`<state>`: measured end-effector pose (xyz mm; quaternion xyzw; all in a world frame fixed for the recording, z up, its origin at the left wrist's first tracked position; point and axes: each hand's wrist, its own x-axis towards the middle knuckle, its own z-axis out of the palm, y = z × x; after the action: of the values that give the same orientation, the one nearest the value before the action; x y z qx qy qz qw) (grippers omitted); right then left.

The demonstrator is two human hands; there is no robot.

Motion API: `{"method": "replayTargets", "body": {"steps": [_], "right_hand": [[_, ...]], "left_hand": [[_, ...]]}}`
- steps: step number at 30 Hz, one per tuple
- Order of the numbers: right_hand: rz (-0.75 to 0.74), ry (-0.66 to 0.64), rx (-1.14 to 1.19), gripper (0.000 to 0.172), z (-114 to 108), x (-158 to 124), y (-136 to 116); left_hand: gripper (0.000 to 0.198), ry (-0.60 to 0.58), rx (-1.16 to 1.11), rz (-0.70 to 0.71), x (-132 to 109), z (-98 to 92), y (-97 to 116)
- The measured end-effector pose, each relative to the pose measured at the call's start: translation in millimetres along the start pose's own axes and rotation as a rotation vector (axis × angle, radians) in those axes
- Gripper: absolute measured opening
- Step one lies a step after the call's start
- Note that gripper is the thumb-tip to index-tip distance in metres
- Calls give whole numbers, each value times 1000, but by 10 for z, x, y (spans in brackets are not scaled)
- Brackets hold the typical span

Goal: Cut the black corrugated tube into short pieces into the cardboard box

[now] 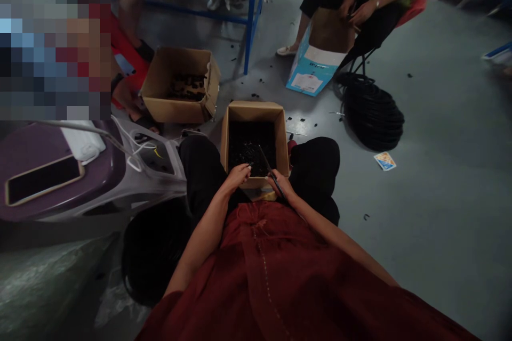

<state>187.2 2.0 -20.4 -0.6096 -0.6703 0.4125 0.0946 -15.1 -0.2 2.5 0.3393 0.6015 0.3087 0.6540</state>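
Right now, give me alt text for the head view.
A seated person's left hand and right hand work over a cardboard box of small black pieces between their knees, the right hand gripping a thin dark tool. Nearby on the floor lie a second box and a coil of black cable.

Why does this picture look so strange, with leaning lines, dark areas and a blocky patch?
In the head view, a pixelated block covers the upper left; wide-angle distortion makes the blue metal rack frame lean; the inside of the cardboard box is dim, the lower left corner falls into deep shadow, and the grey floor looks brightest.
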Motion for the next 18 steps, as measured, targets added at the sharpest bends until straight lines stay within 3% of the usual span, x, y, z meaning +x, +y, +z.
{"method": "replayTargets", "body": {"steps": [6,13,18], "right_hand": [[11,-11,95,24,30,13,45],[39,-66,217,26,52,3,51],[36,-140,301,28,75,-9,44]], "left_hand": [[59,-64,-12,-14,-56,-19,33],[26,-162,40,-37,-173,-78,83],[24,-171,67,-19,-133,-119,25]]}}
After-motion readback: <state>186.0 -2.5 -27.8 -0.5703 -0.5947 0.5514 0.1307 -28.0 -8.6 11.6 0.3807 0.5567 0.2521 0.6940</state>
